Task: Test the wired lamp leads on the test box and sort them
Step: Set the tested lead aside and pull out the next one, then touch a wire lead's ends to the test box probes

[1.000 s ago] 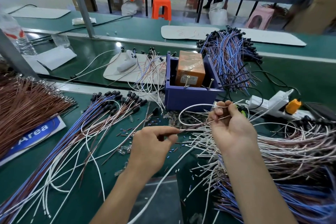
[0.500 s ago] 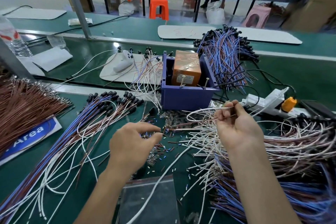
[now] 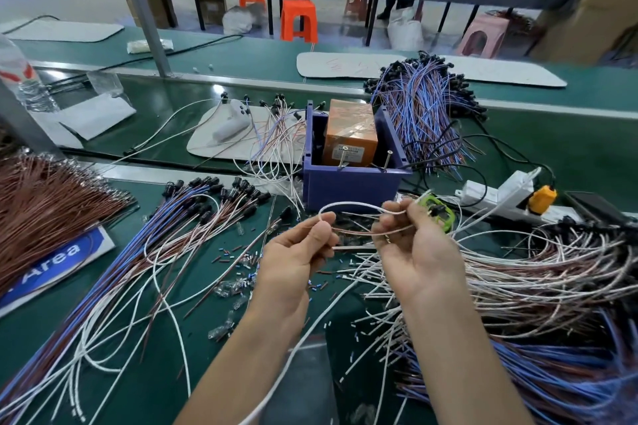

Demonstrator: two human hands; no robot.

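Left of frame: a fanned bundle of thin brown wires (image 3: 51, 197). Beside it, toward centre, lay a spread of blue, brown and white wired leads with black lamp holders (image 3: 193, 214).

Centre: the left hand (image 3: 293, 262) pinched one thin white-and-brown wired lamp lead (image 3: 352, 203) between thumb and forefinger, the other fingers curled beneath. The lead hung as a slack loop between both hands, lifted off the surface and just in front of the purple plastic test box (image 3: 348, 183), not touching it.

Right of centre: the right hand (image 3: 414, 252) pinched the lead's other run in its fingertips. A green object beyond those fingers could not be identified.

Right of frame: a tangled heap of white, brown and blue leads (image 3: 552, 272).

Assessment: the lead appeared very light, limp and prone to snagging on neighbours. Best held close behind its ends, where the tips can be steered to the box contacts. Thin strands likely kink if pulled hard.
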